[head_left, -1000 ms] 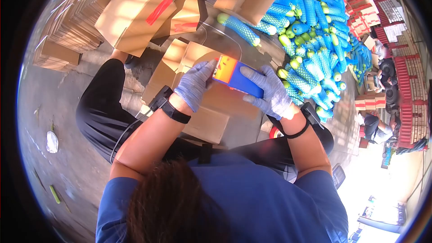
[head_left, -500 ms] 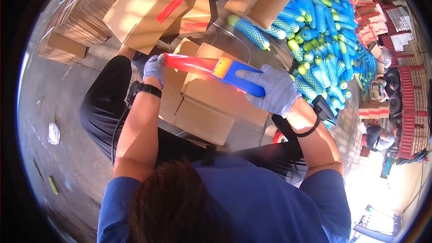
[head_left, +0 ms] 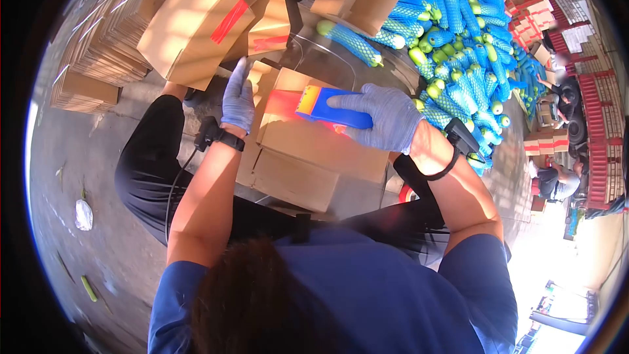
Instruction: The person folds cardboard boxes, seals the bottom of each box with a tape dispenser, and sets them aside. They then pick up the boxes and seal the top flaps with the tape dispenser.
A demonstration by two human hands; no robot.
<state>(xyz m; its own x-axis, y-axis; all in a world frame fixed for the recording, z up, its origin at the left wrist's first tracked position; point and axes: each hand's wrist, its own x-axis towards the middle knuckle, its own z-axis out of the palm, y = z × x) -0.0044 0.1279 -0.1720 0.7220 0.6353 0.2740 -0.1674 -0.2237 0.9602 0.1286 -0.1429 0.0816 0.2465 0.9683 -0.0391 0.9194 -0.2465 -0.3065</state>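
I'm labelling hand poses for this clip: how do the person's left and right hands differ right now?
The left hand holds nothing visible; the right hand grips a blue and orange tape dispenser.
The left hand has a finger extended; the right hand's thumb lies across the dispenser.
The left hand is by the carton's left side, the right hand toward its right.
Both wear greyish gloves.

The grey floor (head_left: 131, 164) bears stacked flat cardboard (head_left: 108, 42), a white scrap (head_left: 84, 215) and a slim green piece (head_left: 89, 288).
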